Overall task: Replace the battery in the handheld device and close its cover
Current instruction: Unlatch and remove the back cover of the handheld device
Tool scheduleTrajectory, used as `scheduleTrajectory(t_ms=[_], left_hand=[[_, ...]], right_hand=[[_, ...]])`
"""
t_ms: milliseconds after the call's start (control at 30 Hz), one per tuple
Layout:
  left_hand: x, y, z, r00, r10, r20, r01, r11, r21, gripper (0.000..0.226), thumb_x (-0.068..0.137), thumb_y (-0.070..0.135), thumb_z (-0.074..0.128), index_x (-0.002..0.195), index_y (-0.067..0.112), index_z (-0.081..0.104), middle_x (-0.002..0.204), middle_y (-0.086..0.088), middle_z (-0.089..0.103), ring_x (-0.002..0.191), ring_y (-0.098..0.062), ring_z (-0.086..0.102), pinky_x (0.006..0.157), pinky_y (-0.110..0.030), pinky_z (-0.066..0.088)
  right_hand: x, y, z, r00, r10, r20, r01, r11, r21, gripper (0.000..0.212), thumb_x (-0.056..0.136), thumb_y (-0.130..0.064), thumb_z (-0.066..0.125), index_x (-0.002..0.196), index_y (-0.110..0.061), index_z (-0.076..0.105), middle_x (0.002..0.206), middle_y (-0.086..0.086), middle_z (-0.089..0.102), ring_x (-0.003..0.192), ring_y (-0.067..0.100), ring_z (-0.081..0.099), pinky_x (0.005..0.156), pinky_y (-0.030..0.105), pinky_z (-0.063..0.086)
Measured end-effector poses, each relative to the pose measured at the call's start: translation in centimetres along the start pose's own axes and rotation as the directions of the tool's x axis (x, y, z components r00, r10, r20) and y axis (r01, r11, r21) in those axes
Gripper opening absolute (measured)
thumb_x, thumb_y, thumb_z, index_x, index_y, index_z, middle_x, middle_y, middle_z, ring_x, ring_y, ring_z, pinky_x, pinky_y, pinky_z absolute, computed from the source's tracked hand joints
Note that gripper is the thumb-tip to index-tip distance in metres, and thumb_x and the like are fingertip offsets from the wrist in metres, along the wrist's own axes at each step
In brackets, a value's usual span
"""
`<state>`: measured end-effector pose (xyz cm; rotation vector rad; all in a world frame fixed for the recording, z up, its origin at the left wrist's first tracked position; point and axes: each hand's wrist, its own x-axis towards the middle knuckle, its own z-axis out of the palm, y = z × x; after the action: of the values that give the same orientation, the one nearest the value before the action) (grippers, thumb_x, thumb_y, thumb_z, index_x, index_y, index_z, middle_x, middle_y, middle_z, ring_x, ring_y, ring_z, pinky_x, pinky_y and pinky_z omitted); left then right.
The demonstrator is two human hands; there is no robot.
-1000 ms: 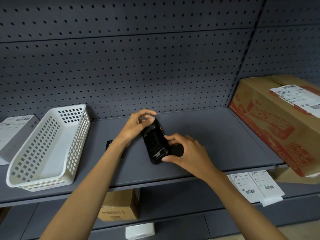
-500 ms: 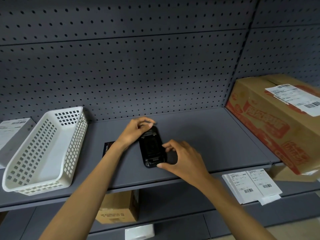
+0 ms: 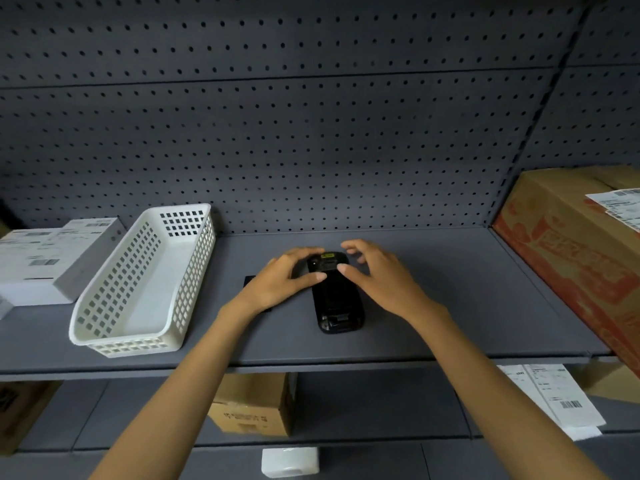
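The black handheld device (image 3: 337, 299) lies back side up on the grey shelf (image 3: 450, 306), its long axis pointing away from me, with a yellow label at its far end. My left hand (image 3: 284, 282) curls around the far left corner, thumb pressed on the back. My right hand (image 3: 381, 275) hovers at the far right corner with fingers spread; its thumb tip touches the back. A flat black piece (image 3: 250, 282) lies on the shelf, mostly hidden under my left wrist; I cannot tell what it is.
A white perforated basket (image 3: 104, 306) stands left of the device, with a white labelled box (image 3: 45, 258) beyond it. A large printed cardboard box (image 3: 571, 258) fills the right end. Below are a small carton (image 3: 252, 407) and paper labels (image 3: 547, 393).
The device went from tilted in both hands to lying flat on the shelf. My right hand moved from its near end to its far end and spread its fingers.
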<state>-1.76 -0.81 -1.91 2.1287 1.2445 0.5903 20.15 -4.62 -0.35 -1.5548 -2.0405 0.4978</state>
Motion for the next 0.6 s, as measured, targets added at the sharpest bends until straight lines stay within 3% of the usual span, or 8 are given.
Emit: scheduleTrajectory(t_ms=[133, 233, 400, 600], left_hand=[[-1.0, -0.1, 0.7, 1.0, 0.002, -0.016, 0.0, 0.995, 0.102, 0.073, 0.087, 0.056, 0.061, 0.15, 0.028, 0.036, 0.153, 0.007, 0.043, 0.144, -0.009, 0.033, 0.117, -0.028, 0.03], [-1.5, -0.4, 0.9, 1.0, -0.009, -0.02, 0.012, 0.99, 0.14, 0.079, 0.085, 0.063, 0.057, 0.151, 0.03, 0.032, 0.156, 0.008, 0.038, 0.149, -0.01, 0.022, 0.12, -0.037, 0.027], [-1.9, -0.1, 1.2, 0.997, -0.006, -0.081, 0.021, 0.983, 0.185, 0.073, 0.087, 0.063, 0.055, 0.151, 0.034, 0.032, 0.155, 0.012, 0.038, 0.143, -0.009, 0.036, 0.113, -0.035, 0.037], [-1.9, 0.0, 1.2, 0.996, -0.014, -0.093, 0.03, 0.984, 0.175, 0.073, 0.086, 0.062, 0.058, 0.15, 0.034, 0.033, 0.155, 0.012, 0.039, 0.141, -0.008, 0.037, 0.11, -0.031, 0.037]], right_hand=[[2.1, -0.8, 1.1, 0.997, 0.023, 0.074, -0.016, 0.995, -0.099, 0.057, 0.094, -0.047, 0.059, 0.142, -0.018, 0.048, 0.144, 0.002, 0.05, 0.133, 0.021, 0.046, 0.101, 0.038, 0.043], [3.0, -1.1, 1.7, 0.998, 0.029, 0.063, -0.02, 0.99, -0.138, 0.052, 0.088, -0.05, 0.065, 0.128, -0.018, 0.059, 0.126, 0.003, 0.059, 0.119, 0.022, 0.055, 0.089, 0.036, 0.048], [3.6, -1.4, 2.1, 0.999, 0.045, -0.017, -0.048, 0.983, -0.177, 0.044, 0.081, -0.054, 0.07, 0.108, -0.02, 0.068, 0.11, -0.001, 0.067, 0.101, 0.02, 0.064, 0.071, 0.029, 0.044], [4.0, -1.8, 1.8, 0.998, 0.059, -0.03, -0.064, 0.973, -0.223, 0.044, 0.078, -0.057, 0.071, 0.103, -0.021, 0.069, 0.106, -0.002, 0.069, 0.099, 0.02, 0.065, 0.07, 0.028, 0.039]])
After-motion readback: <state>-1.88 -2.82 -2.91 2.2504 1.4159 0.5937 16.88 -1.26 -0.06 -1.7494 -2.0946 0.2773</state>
